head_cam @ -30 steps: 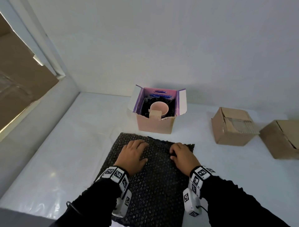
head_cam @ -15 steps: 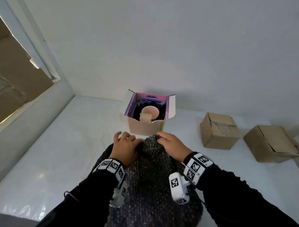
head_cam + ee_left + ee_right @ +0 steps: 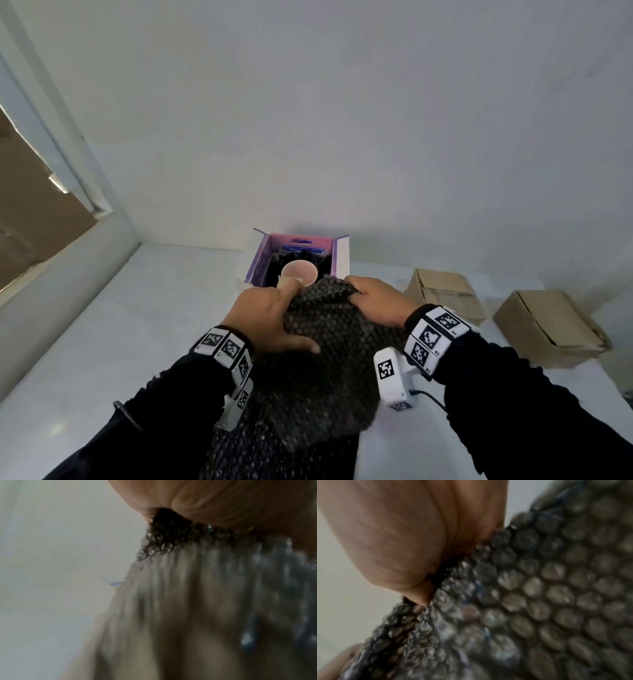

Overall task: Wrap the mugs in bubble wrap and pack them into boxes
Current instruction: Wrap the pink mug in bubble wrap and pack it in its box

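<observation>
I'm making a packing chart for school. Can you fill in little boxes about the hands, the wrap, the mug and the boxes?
left hand: grips bubble wrap edge
right hand: grips bubble wrap edge
bubble wrap: dark sheet, lifted off white table
mug: pink, inside open purple-lined box, on dark wrap
closed cardboard boxes: two, at right

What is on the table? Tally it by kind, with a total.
Open box with purple inside: 1
Pink mug, standing in that box: 1
Closed brown cardboard boxes: 2
Dark bubble wrap sheet, its far edge lifted in the grip of the left hand and right hand: 1
Total: 5
</observation>
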{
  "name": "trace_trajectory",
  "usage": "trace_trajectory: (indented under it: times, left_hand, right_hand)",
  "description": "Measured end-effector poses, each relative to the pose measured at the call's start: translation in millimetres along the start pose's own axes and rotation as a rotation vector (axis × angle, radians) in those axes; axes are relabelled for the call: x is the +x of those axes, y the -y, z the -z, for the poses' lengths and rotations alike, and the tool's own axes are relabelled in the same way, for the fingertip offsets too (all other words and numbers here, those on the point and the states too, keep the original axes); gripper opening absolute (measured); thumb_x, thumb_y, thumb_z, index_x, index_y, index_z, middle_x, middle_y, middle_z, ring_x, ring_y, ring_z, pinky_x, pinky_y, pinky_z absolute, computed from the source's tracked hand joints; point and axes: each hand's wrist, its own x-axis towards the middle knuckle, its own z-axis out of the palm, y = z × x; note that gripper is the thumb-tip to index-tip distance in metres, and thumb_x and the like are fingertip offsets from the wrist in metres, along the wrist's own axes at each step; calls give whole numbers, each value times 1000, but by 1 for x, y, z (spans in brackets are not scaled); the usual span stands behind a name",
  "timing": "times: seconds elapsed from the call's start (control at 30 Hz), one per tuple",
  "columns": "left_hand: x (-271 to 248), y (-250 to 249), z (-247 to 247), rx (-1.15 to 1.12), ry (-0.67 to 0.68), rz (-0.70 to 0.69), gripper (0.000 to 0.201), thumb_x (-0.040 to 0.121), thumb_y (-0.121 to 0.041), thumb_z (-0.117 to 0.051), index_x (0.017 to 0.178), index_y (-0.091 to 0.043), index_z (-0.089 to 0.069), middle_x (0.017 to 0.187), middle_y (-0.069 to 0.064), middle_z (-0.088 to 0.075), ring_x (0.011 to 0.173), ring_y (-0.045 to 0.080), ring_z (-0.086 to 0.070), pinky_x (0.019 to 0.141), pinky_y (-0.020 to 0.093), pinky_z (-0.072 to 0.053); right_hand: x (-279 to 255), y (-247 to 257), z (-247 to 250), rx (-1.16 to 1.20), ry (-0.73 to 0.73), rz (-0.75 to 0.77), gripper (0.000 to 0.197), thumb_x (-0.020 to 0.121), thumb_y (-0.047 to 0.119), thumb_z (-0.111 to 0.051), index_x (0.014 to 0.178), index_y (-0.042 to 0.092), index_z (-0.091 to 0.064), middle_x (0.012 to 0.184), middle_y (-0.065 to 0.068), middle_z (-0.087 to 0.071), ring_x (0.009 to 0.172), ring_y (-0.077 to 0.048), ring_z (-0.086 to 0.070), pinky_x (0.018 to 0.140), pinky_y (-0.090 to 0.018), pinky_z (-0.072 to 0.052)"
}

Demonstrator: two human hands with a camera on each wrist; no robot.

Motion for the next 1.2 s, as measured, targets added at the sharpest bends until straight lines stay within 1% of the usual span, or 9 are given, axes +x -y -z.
trace_trajectory:
  times: [0.13, 0.3, 0.43, 0.6, 0.73, 0.87, 0.97, 1.1, 1.2]
  left_hand:
    - [18, 0, 12, 108, 77, -66, 29, 87, -40, -51, 109, -26, -63, 98, 2, -68, 91, 28, -64, 68, 35, -49]
    - [24, 9, 14, -150, 9, -68, 47, 74, -32, -27, 106, -11, -55, 97, 10, -66, 94, 32, -59, 96, 44, -42]
    - [22, 6, 16, -467, 20, 106, 39, 84, -7, -44, 122, -15, -39, 102, 13, -63, 93, 32, -59, 67, 32, -32]
    - [14, 17, 19, -140, -33, -32, 77, 68, -82, -52, 122, -28, -40, 86, -7, -67, 74, 18, -63, 64, 27, -38]
    - [17, 18, 24, 191, 122, -32, 20, 83, -35, -61, 99, -23, -59, 88, -1, -66, 81, 25, -64, 67, 29, -34]
    - [8, 37, 10, -33, 52, -49, 21, 67, -11, -70, 86, -12, -61, 88, 6, -59, 76, 26, -57, 61, 34, -48]
    - [1, 42, 9, -229, 7, 41, 21, 73, -9, -46, 92, -5, -52, 84, 13, -58, 78, 35, -54, 66, 39, -42]
    - [-3, 57, 9, -311, -23, 140, 31, 85, -21, -49, 111, -8, -41, 89, 14, -63, 77, 34, -59, 61, 36, -41]
    - [-2, 67, 14, -232, -144, 158, 53, 89, -63, -34, 113, -17, -44, 87, -2, -60, 71, 20, -57, 57, 33, -45]
  right_hand:
    - [-3, 6, 12, -99, 51, 48, 35, 75, 49, -76, 94, 23, -63, 95, 4, -68, 89, -13, -62, 78, -29, -46]
    - [7, 1, 12, -390, 78, 8, 19, 88, 35, -65, 85, 17, -61, 88, -7, -63, 89, -26, -61, 70, -31, -42]
    - [15, -2, 12, -245, 61, 3, 26, 100, 26, -45, 117, 12, -59, 120, -13, -63, 110, -29, -58, 89, -35, -45]
    - [19, 6, 8, -47, 15, 69, 36, 96, 31, -54, 131, 22, -51, 131, -6, -59, 117, -23, -55, 90, -28, -41]
    - [22, 14, 5, -192, 174, 111, 67, 61, 48, -86, 117, 26, -58, 113, 6, -66, 102, -12, -60, 90, -30, -47]
    - [37, 22, -3, -488, 139, 117, 20, 88, 31, -63, 100, 15, -64, 100, -8, -66, 96, -27, -63, 79, -36, -50]
    - [47, 26, 1, -350, 166, 120, 30, 96, 21, -48, 125, 18, -55, 116, -12, -64, 106, -30, -60, 88, -39, -48]
    - [64, 42, 12, -236, 164, 164, 45, 95, 13, -50, 139, 19, -42, 127, -9, -60, 116, -27, -56, 92, -29, -43]
    - [86, 50, 26, -84, 194, 137, 65, 79, 62, -61, 131, 28, -44, 124, 3, -60, 111, -17, -58, 95, -34, -45]
